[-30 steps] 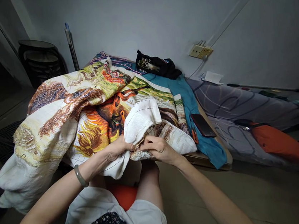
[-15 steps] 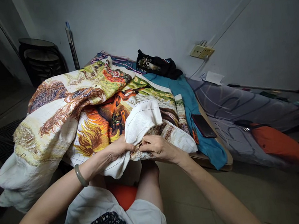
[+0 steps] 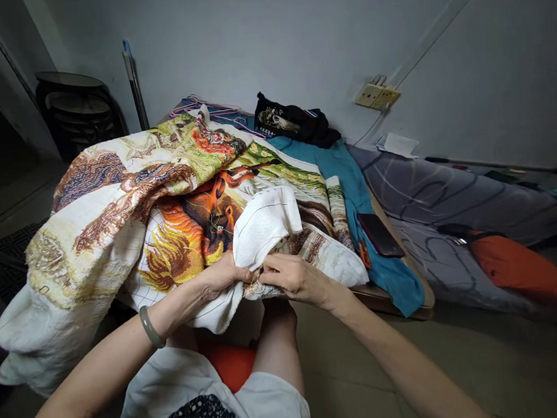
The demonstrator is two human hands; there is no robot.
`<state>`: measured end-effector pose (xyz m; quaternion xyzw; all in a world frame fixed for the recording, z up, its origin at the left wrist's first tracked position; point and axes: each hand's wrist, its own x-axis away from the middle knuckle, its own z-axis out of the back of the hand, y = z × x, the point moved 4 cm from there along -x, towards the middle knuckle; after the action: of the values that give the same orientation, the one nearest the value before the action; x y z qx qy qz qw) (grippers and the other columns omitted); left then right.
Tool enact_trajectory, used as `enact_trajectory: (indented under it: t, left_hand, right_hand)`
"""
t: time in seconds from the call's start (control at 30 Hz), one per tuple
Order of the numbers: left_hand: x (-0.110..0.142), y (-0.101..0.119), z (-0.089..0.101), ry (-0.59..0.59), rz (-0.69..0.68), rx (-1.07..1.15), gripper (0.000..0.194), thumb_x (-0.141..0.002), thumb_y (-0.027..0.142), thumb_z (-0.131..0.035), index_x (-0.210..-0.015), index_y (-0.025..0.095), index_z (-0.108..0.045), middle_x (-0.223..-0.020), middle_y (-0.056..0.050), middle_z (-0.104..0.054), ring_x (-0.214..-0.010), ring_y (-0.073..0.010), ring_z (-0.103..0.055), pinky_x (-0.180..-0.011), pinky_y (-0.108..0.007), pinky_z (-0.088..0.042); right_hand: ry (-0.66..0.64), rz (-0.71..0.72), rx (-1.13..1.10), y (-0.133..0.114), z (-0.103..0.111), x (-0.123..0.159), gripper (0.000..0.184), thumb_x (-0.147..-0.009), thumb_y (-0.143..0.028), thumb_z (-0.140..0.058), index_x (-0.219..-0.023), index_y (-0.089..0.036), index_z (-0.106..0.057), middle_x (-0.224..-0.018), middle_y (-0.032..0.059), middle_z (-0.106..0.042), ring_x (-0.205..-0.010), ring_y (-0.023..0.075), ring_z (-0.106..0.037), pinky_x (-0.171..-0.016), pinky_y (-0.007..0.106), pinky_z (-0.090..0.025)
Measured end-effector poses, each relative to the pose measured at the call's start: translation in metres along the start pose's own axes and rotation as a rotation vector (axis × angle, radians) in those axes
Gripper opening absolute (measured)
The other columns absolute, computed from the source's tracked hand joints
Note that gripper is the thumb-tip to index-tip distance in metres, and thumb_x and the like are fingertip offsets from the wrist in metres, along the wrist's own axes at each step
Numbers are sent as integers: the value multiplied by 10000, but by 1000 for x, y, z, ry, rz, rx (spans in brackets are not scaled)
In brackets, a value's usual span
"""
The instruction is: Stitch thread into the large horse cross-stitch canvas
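A large cross-stitch cloth with orange, brown and green stitching spreads over the table and hangs off its left side. Its near edge is turned up, showing a white back. My left hand grips that folded edge, the thumb on top and the other fingers partly hidden beneath. Close to its right, my right hand is closed with fingertips pinched at the stitched underside of the fold. Whatever is between those fingertips, such as a needle, is too small to make out. Loose threads lie on the orange stitched area.
Right of the cloth, a dark phone and orange-handled scissors lie on a teal cloth. Behind are a black bundle and hangers. Stacked stools stand at the left; an orange bag lies at the right.
Almost nothing differs. My right hand's fingers have shifted very slightly at the fold; my left hand keeps its grip in the same place.
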<state>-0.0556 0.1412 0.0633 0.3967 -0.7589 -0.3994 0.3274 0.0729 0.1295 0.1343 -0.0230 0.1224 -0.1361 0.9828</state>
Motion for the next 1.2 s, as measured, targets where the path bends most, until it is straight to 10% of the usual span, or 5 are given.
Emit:
enact_trajectory:
  t: [1.2]
  left_hand:
    - [0, 0, 0, -29, 12, 33, 369, -478, 50, -685, -842, 100, -649, -752, -33, -655, -691, -150, -571, -703, -283, -449]
  right_hand:
    - [90, -64, -291, -1, -6, 8, 253, -839, 0, -360, -922, -137, -555, -815, 82, -522, -795, 180, -483, -714, 296, -419]
